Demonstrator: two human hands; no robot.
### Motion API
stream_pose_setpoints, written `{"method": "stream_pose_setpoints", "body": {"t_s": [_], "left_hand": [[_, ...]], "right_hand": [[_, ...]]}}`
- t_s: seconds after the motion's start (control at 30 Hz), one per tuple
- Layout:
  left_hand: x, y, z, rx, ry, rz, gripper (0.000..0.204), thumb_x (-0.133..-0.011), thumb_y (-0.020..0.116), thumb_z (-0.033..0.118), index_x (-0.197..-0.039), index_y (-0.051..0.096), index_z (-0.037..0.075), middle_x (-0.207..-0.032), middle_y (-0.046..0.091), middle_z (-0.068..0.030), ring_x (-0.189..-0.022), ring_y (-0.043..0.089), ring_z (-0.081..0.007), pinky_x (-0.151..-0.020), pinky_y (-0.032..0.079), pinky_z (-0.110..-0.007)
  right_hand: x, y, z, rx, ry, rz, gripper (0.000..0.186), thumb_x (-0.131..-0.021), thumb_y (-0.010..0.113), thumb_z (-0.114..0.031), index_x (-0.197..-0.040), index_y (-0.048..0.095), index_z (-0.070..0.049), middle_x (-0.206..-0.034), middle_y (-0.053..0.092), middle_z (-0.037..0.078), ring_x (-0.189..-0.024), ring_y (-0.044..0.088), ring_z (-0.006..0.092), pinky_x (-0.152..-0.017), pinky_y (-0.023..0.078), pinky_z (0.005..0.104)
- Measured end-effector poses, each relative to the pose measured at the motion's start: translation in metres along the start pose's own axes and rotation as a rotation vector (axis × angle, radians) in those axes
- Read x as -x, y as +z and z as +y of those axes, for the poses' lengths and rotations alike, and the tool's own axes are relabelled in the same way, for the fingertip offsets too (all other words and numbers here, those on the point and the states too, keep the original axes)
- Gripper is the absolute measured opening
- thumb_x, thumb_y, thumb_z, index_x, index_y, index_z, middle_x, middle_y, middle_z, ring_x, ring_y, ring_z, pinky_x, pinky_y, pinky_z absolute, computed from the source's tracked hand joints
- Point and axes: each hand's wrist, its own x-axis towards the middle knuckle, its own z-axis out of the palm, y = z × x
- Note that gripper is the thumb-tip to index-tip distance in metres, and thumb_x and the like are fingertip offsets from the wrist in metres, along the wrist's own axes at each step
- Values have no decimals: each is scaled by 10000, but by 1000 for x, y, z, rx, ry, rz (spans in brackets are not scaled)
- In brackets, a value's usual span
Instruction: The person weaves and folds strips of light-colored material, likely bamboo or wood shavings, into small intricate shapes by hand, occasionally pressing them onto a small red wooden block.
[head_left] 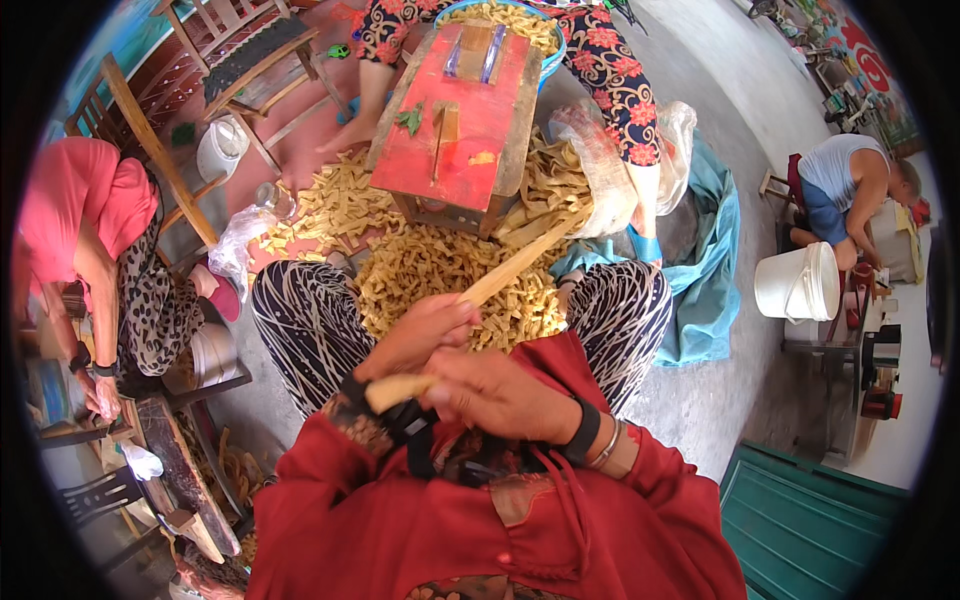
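Observation:
A long, flat, tan strip (525, 262) slants up and to the right from my left hand (425, 335), whose fingers are closed around its lower part. My right hand (505, 395) is closed just below and to the right, the two hands almost touching. From its thumb side sticks a short tan end (397, 391), pointing left; whether it belongs to the same strip is hidden by the fingers. Beyond my hands, between my knees, lies a heap of small, bent tan pieces (420, 275). Longer loose strips (555, 180) lie behind it on the right.
A red-topped wooden bench (455, 120) stands beyond the heap, with a seated person's legs (610, 70) around it and a blue basin (555, 60) behind. A person in pink (85, 220) works at left. Another person (850, 180) sits far right, near a white bucket (797, 283).

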Motion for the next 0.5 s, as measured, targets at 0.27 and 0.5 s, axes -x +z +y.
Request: {"method": "stream_pose_setpoints", "body": {"t_s": [0.27, 0.5], "left_hand": [[77, 37, 11, -406, 207, 306, 192, -929, 476, 163, -963, 567, -3, -779, 534, 8, -653, 466, -63, -590, 382, -200], [81, 43, 16, -1027, 731, 616, 61, -830, 616, 74, -862, 603, 24, -850, 584, -87, -636, 578, -172, -561, 465, -285]], "right_hand": [[-17, 0, 19, 241, -261, 627, 128, -926, 505, -121, -901, 522, 4, -725, 477, 101, -644, 477, 256, -614, 404, 304], [-13, -9, 23, 141, 16, 454, 242, -920, 484, -196, -780, 511, -1, -586, 438, 101, -522, 432, 201, -513, 373, 327]]}}
